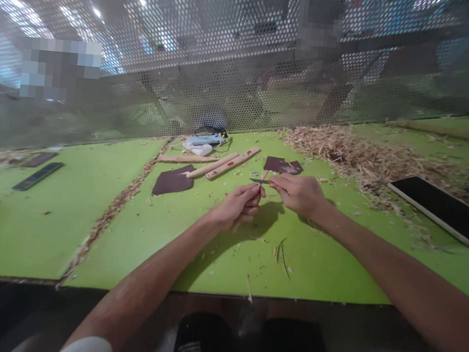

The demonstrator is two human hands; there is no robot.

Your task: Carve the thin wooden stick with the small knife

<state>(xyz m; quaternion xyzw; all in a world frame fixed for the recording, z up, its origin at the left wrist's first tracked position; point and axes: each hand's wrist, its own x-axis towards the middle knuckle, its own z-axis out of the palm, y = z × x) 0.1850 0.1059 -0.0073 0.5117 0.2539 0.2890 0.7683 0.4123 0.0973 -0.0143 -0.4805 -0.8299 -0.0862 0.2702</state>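
Note:
My right hand [300, 195] is closed around the handle of a small carving knife, its dark blade [260, 181] pointing left. Just beside it, my left hand [240, 205] is closed, fingertips pinching a thin pale wooden stick [264, 175] that crosses by the blade. The fingers hide most of the stick. Both hands are above the green tabletop [227, 263]. Beyond them lie a rounded wooden rod [213, 165] and a flat wooden strip [235, 162] with red marks. Dark brown sandpaper sheets lie to the left [172, 180] and behind the right hand [282, 165].
A heap of wood shavings [355, 151] spreads at the back right, near a phone [445, 208]. Cables and a light-blue device [207, 139] lie by the perforated metal screen [227, 77]. Another dark phone-like slab [38, 176] is at left. People sit behind the screen.

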